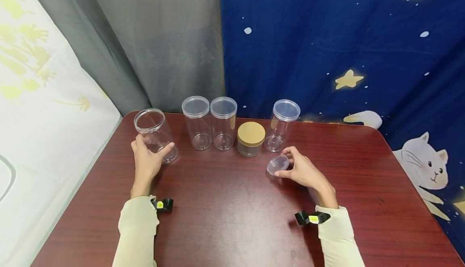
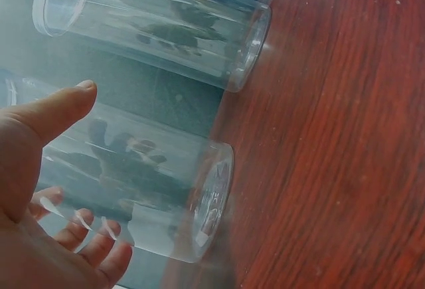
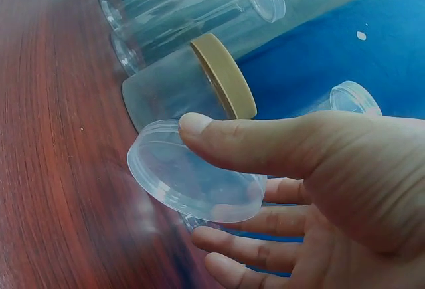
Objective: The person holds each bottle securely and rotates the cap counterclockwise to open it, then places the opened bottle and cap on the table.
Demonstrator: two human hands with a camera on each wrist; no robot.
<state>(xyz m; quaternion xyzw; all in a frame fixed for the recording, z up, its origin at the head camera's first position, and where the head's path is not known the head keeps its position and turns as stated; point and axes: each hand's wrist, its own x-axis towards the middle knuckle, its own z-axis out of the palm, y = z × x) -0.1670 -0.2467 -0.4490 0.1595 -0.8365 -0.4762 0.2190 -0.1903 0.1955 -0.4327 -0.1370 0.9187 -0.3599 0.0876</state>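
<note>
On the left of the head view, my left hand is round a clear lidless jar, which stands upright on the table. In the left wrist view the thumb lies along one side of that jar and the curled fingers along the other; how firmly they press cannot be seen. Near the right end of the row, my right hand pinches a clear round lid by its rim, tilted just above the table. The thumb lies over the lid's edge in the right wrist view, with the other fingers spread behind it.
Two tall clear jars with lids, one beside the other, stand left of centre. A short jar with a gold lid and another tall lidded jar stand to their right. Curtains hang behind the dark red table.
</note>
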